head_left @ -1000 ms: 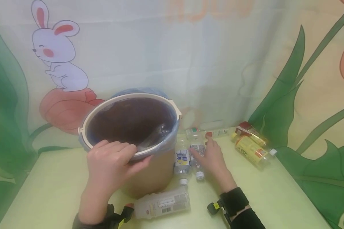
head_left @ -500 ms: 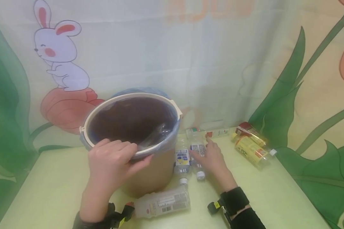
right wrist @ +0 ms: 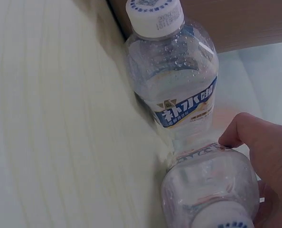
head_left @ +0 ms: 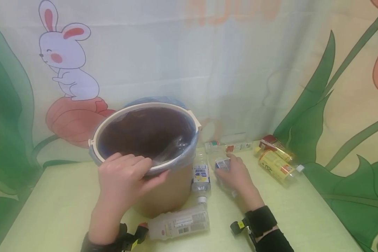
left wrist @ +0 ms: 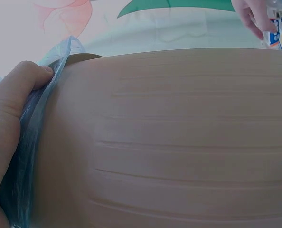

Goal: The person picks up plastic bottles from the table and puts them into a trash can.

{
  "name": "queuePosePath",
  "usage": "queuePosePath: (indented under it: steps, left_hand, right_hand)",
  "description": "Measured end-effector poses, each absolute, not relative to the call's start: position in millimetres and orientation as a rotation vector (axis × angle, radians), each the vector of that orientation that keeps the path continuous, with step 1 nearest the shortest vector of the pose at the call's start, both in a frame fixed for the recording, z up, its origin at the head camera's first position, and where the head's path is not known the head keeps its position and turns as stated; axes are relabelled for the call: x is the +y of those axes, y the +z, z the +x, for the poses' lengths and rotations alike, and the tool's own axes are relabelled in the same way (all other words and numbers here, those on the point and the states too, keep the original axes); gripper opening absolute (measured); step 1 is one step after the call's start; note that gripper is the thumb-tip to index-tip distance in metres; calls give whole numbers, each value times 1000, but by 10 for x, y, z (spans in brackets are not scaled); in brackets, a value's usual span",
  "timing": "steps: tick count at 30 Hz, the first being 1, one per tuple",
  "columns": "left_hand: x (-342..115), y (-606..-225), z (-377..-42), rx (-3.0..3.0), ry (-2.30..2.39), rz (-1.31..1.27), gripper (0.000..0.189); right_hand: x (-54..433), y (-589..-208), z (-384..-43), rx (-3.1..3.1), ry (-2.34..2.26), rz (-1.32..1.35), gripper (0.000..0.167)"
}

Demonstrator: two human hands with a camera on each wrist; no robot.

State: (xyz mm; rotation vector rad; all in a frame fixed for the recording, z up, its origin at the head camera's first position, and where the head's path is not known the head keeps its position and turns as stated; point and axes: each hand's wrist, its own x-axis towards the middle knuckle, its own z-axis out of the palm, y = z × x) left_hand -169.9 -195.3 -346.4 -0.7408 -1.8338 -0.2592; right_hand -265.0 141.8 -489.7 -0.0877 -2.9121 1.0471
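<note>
My left hand [head_left: 123,183] grips the near rim of a brown bin [head_left: 171,196], which has a cream ring and a blue plastic liner [left wrist: 22,156]. In the left wrist view the thumb lies over the liner outside the bin wall. To the right of the bin, my right hand [head_left: 237,175] holds a clear plastic bottle [right wrist: 210,185] with a white cap, thumb on one side. Beside it a similar clear bottle [head_left: 201,175] with a blue and white label lies against the bin. A crumpled clear plastic piece [head_left: 176,147] shows inside the bin.
A whitish translucent bottle [head_left: 179,224] lies in front of the bin. Another clear bottle [head_left: 212,146] lies at the back, by the curtain. At the right are a yellow-labelled bottle [head_left: 277,167] and a dark red-labelled one [head_left: 272,142]. A printed curtain [head_left: 233,70] hangs behind the table.
My right hand has moved slightly right, and the clear bottle in it has shifted and turned away from the bottle beside the bin. My left hand stays on the rim.
</note>
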Motion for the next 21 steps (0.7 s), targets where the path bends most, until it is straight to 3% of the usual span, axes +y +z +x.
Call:
queuePosePath:
  steps: [8, 21]
  left_hand:
    - [-1947, -3457, -1695, -1834, -257, -737, 61]
    - [-1946, -3461, -1693, -1829, -258, -735, 60]
  right_hand:
    - [1453, -4856, -2642, -2940, 1008, -136, 95]
    - [1490, -4838, -2627, -2986, 898, -154, 87]
